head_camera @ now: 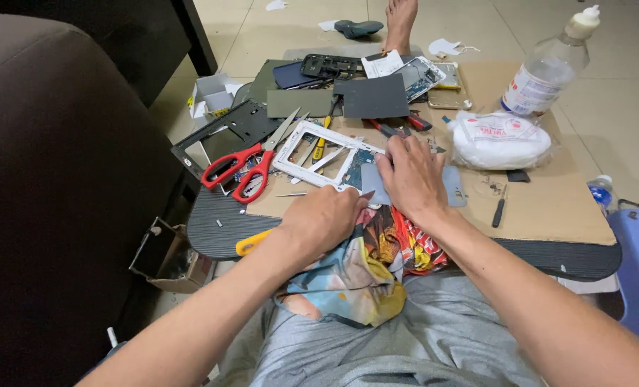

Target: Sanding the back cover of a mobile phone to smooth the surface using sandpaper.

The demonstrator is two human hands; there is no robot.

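Observation:
My left hand (321, 218) is closed around a thin metal tool whose tip (366, 193) pokes out toward a flat grey-blue panel (454, 188). My right hand (410, 177) presses flat on that panel, fingers spread. Both hands work at the near edge of a low table covered with a brown cardboard sheet (549, 208). Just beyond the hands lies a white phone frame (312, 147) with a blue circuit board in it. A colourful cloth (366, 269) is bunched on my lap under the hands.
Red-handled scissors (244, 166) lie left of the frame. Dark panels, phone parts and small pliers crowd the far side. A white plastic bag (501, 140) and a clear bottle (549, 68) stand at the right. A small screwdriver (499, 208) lies nearby. Another person's foot (400, 25) rests beyond the table.

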